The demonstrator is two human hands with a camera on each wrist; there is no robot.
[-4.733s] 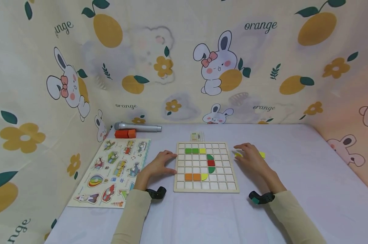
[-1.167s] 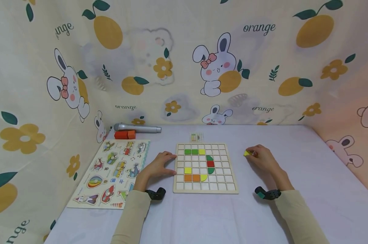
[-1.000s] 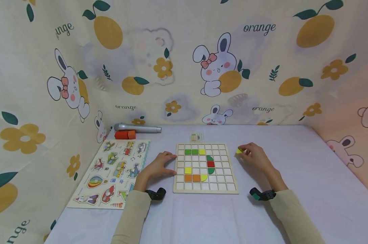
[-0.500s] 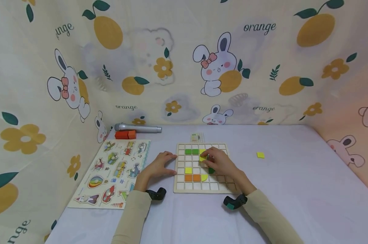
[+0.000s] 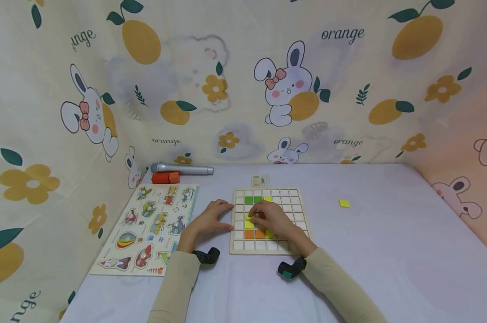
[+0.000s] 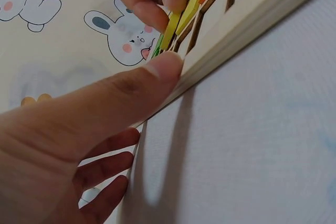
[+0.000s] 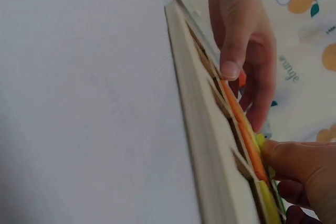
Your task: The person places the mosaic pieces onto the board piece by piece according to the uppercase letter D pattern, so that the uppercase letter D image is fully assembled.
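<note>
My right hand [image 5: 275, 220] pinches a yellow tile [image 5: 249, 216] between thumb and fingertips over the left part of a wooden grid board [image 5: 272, 254]. Just below it, a yellow square [image 5: 249, 225] sits in a cell. Orange squares [image 5: 254, 234] and a partly covered yellow rounded piece fill the row nearer me. Green squares [image 5: 253, 199] and a yellow piece [image 5: 267, 198] lie near the top. The right hand hides the red and green pieces. My left hand [image 5: 209, 219], thumb and fingers spread, touches the board's left edge; in the left wrist view its thumb [image 6: 165, 66] presses the rim.
One loose yellow square [image 5: 344, 203] lies on the white cloth to the right. A small pattern card [image 5: 260, 181] is behind the board. At left are a picture puzzle board [image 5: 144, 233], an orange-red block [image 5: 165, 177] and a silver microphone [image 5: 183, 169].
The right hand has picked a yellow tile from the cloth at right and carried it left across the board. Another yellow square has appeared in a left cell since the earliest frame. The left hand stays put.
</note>
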